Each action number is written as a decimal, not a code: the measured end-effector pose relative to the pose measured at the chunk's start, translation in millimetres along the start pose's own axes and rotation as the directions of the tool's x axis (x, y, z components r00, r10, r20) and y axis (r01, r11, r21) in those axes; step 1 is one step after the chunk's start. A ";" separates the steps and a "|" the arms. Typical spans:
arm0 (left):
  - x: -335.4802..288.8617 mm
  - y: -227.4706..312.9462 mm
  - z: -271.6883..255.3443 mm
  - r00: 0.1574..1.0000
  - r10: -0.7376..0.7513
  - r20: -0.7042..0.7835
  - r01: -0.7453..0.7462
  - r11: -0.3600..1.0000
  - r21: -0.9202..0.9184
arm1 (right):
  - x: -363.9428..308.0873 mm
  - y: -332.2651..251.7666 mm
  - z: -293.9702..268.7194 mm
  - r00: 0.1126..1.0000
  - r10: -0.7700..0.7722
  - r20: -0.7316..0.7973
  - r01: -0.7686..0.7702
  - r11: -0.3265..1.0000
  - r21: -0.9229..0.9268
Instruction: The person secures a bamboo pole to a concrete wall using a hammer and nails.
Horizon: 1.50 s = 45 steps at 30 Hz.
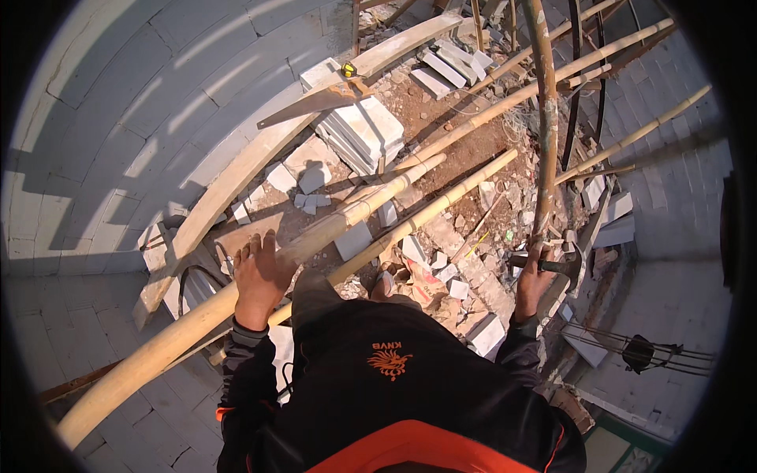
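My left hand lies on a thick bamboo pole, its fingers stretched out and spread; they are not wrapped round it. The pole runs from the lower left up toward the middle. My right hand is closed around a claw hammer near its head, and the dark handle end sticks out to the left. Just above that hand stands a worn upright pole; whether they touch I cannot tell. A thinner bamboo pole slants beside the thick one.
A handsaw and a yellow tape measure lie on a long wooden plank at the left. White blocks are stacked beside it. Broken block pieces and rubble cover the ground. Grey block walls rise around; cables hang at right.
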<state>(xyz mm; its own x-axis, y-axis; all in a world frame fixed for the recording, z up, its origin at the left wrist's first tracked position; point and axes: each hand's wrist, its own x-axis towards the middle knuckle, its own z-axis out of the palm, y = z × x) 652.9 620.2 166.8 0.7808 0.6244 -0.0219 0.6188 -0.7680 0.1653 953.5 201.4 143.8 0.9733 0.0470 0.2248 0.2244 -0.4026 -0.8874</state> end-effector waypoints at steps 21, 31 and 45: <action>29.5 8.2 95.6 0.822 -0.387 0.419 0.284 0.914 0.289 | 103.5 143.6 -49.4 0.992 -0.126 0.022 0.123 0.893 -0.434; 45.3 39.8 103.3 0.693 -0.585 0.420 0.403 0.798 0.447 | 317.5 120.9 68.1 0.847 -0.028 0.531 0.033 0.999 0.000; 34.2 31.3 143.5 0.679 -0.655 0.331 0.472 0.735 0.486 | 516.9 -2.0 145.9 0.759 -0.290 0.583 0.341 0.940 0.023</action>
<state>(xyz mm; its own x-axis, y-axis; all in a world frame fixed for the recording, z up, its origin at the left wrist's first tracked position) 711.4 597.0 29.7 0.1534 0.8801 -0.4494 0.8658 -0.3389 -0.3682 1463.3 359.9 203.1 0.7021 0.6855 0.1928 0.5441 -0.3417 -0.7663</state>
